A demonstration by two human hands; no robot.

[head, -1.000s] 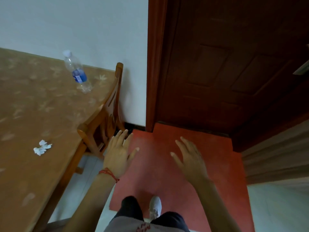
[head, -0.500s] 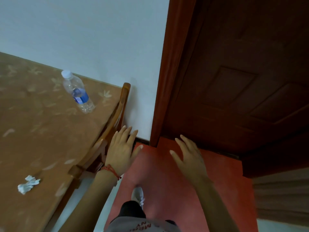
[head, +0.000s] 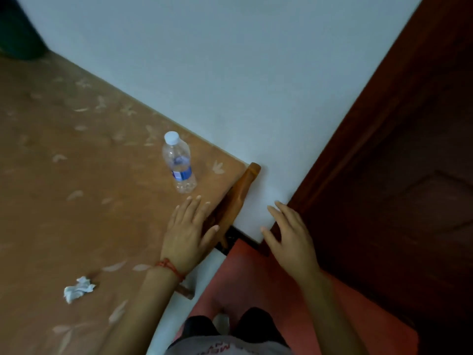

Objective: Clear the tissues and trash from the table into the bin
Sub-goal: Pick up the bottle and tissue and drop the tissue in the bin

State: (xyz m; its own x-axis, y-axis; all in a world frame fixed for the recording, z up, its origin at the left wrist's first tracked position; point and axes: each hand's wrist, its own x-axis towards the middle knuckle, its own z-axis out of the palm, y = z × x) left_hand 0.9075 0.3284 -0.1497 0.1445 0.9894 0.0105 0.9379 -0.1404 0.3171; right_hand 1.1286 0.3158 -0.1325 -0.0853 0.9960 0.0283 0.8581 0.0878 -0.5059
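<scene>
Brown cloth with a pale leaf pattern covers the table (head: 64,175), which fills the left side of the view and runs up to a pale blue-white wall (head: 217,73). A crumpled white tissue (head: 78,289) lies on the cloth near the table's near edge, well apart from both hands. Further back, close to the far right corner of the table, a clear plastic bottle (head: 179,163) with a white cap and a blue label stands upright. The left hand (head: 188,231) is held flat and wide open over the table's right edge, its fingers straight and slightly spread, with the fingertips just short of the bottle's base; it holds nothing, and whether the palm touches the cloth cannot be told. A red cord bracelet (head: 170,269) circles that wrist. Just beyond the hand, the top rail of a wooden chair (head: 243,190) sits against the table edge and the wall. The right hand (head: 291,237) hangs in the air over the floor, open too, its fingers loosely spread and a little bent, empty and touching nothing. Behind it stands a dark brown wooden door (head: 396,175) with its frame. Below, a red mat (head: 256,283) lies on the floor, and the person's dark trousers and one pale shoe (head: 221,322) show at the bottom edge.
</scene>
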